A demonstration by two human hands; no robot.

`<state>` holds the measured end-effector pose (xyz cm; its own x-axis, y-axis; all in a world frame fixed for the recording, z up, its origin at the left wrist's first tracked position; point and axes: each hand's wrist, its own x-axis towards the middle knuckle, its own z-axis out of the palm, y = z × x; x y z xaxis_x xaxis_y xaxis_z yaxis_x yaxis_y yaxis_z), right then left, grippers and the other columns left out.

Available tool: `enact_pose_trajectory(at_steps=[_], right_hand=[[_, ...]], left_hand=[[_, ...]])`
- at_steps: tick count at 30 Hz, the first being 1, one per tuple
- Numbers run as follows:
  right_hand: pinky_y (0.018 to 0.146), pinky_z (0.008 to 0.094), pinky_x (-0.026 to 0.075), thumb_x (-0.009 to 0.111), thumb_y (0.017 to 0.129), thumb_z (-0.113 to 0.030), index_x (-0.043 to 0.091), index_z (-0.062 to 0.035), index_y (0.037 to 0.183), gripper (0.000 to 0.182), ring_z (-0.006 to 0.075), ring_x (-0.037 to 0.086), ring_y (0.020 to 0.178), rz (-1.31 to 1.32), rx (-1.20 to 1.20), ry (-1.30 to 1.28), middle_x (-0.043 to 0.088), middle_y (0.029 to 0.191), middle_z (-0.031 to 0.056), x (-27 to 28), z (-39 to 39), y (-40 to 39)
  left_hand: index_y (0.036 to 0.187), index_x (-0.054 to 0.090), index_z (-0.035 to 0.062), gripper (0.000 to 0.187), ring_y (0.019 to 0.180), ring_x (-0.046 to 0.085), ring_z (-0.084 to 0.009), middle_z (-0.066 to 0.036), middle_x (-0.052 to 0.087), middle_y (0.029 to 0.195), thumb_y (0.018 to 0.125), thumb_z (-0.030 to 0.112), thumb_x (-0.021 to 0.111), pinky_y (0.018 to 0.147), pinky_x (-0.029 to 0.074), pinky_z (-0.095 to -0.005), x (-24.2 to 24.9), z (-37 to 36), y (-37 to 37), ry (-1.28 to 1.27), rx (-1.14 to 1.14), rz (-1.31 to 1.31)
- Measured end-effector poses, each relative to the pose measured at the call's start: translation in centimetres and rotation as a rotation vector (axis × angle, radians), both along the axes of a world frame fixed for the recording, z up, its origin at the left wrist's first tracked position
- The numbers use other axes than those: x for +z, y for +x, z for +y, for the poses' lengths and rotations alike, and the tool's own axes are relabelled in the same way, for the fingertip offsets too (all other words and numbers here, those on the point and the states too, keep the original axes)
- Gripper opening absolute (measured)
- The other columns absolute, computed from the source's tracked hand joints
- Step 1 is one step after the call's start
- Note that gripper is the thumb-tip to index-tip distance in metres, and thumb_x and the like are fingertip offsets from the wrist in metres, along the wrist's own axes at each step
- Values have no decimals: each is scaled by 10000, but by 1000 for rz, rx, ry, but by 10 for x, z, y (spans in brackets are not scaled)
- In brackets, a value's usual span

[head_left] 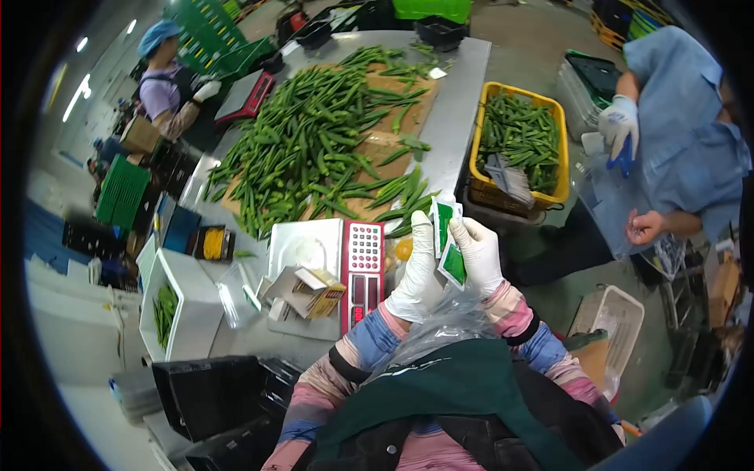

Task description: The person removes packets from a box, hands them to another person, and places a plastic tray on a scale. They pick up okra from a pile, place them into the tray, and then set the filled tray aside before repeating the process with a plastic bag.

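My left hand, in a white glove, is closed with its fingertips on a small green-and-white packet. My right hand, gloved the same way, pinches a second green-and-white packet just below the first. The two packets overlap between my fingers. Beneath my hands, clear plastic bunches up against my dark green apron. Left of my hands stands a red-edged digital scale with a keypad. Pieces of folded card lie against its plate. Beyond my hands, a big heap of okra covers the metal table.
A yellow crate of okra stands right of the table. Further right, a person in blue has one gloved hand. At the left are a white bin and another scale, near a person in a blue cap.
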<state>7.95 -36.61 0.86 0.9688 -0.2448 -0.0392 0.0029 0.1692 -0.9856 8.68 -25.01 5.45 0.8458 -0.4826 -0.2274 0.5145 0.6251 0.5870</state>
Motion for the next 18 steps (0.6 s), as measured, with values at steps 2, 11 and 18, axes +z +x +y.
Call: enact_pose_trajectory(at_steps=[2, 11, 18], right_hand=[[628, 202, 410, 674, 976, -306, 682, 1, 916, 312, 19, 485, 703, -50, -91, 28, 589, 759, -56, 7, -10, -1], [516, 278, 387, 449, 1037, -315, 566, -56, 1168, 313, 120, 498, 590, -442, -62, 1057, 628, 943, 83, -19, -182, -23], [530, 274, 351, 427, 1044, -309, 540, -58, 1178, 307, 131, 441, 538, -509, -64, 1057, 587, 916, 81, -7, -196, -33]], left_hand=[[1456, 456, 98, 720, 1191, 554, -157, -43, 579, 1317, 996, 648, 383, 1022, 449, -304, -10, -15, 10, 60, -38, -18], [1581, 195, 67, 864, 1525, 150, -282, -118, 179, 1651, 995, 701, 220, 1215, 131, -460, 3, -13, 1, 359, -144, -326], [1533, 324, 42, 788, 1412, 374, -266, -141, 352, 1561, 1010, 630, 367, 1096, 386, -395, -4, 9, -15, 298, -126, -166]])
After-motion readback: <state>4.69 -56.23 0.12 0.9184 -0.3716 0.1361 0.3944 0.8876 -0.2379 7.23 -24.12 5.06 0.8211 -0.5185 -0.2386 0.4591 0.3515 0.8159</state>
